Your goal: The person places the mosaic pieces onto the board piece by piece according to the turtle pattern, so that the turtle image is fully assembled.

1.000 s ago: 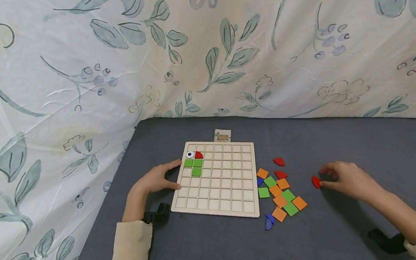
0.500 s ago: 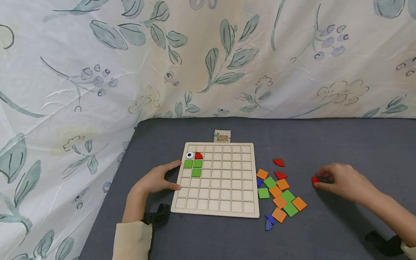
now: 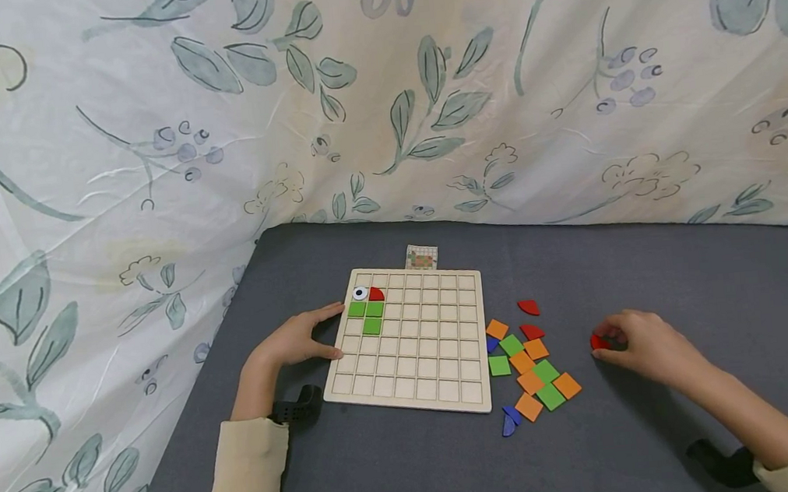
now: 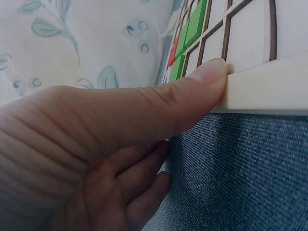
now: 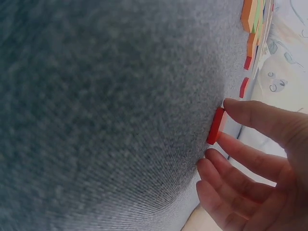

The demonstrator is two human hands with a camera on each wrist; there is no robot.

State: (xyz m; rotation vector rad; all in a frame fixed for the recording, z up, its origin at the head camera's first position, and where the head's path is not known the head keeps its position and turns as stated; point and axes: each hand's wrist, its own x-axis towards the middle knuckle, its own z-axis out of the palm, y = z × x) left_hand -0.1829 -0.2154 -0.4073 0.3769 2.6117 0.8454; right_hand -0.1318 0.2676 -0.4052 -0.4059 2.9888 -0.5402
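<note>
A wooden grid board (image 3: 422, 347) lies on the dark cloth. My left hand (image 3: 293, 339) rests along its left edge, thumb and fingers extended; the left wrist view shows the thumb (image 4: 192, 91) against the board's side. In the board's upper left cells sit a round eye piece (image 3: 360, 293), a red quarter-round piece (image 3: 375, 294) and green squares (image 3: 372, 326). Out to the right, my right hand (image 3: 645, 343) pinches another red quarter-round piece (image 5: 216, 126) between thumb and index finger, close over the cloth. The other fingers are loosely bent beneath in the right wrist view.
Between board and right hand lie several loose pieces: orange squares (image 3: 568, 385), green squares (image 3: 499, 366), blue pieces (image 3: 509, 424) and two red quarter-rounds (image 3: 528, 308). A small pattern card (image 3: 421, 257) lies behind the board. A floral curtain (image 3: 383, 122) stands at the back.
My right hand has shifted slightly left, its thumb and index finger coming together around the red quarter-round piece. The left hand and the board have stayed in place.
</note>
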